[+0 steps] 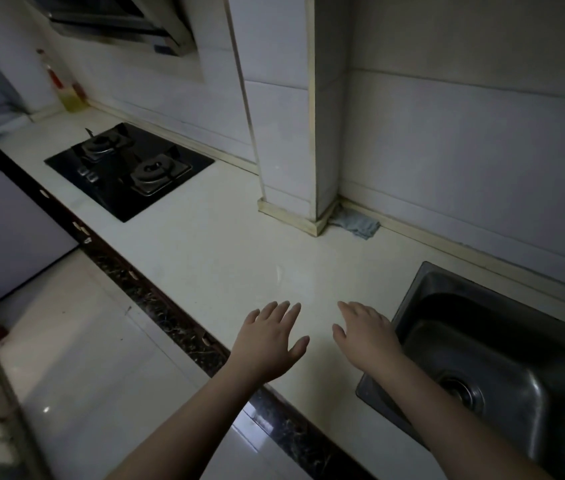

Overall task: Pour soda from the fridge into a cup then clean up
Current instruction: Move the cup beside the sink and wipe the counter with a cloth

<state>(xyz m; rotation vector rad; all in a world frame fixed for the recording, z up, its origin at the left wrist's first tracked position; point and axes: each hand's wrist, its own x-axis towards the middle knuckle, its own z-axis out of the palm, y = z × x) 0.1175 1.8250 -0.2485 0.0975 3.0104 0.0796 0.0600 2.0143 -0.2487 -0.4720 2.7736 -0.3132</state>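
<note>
My left hand [269, 337] and my right hand [366, 332] are stretched out side by side, palms down, over the pale kitchen counter [211, 244]. Both are empty with the fingers apart. A grey-blue cloth [357, 224] lies crumpled against the wall at the foot of the tiled pillar, beyond my right hand. No soda, cup or fridge shows in this view.
A steel sink [503, 362] is set into the counter just right of my right hand. A black two-burner gas hob [128, 168] sits at the far left, with an oil bottle [66, 88] in the corner and a range hood [118, 22] above. The tiled pillar [295, 133] juts out.
</note>
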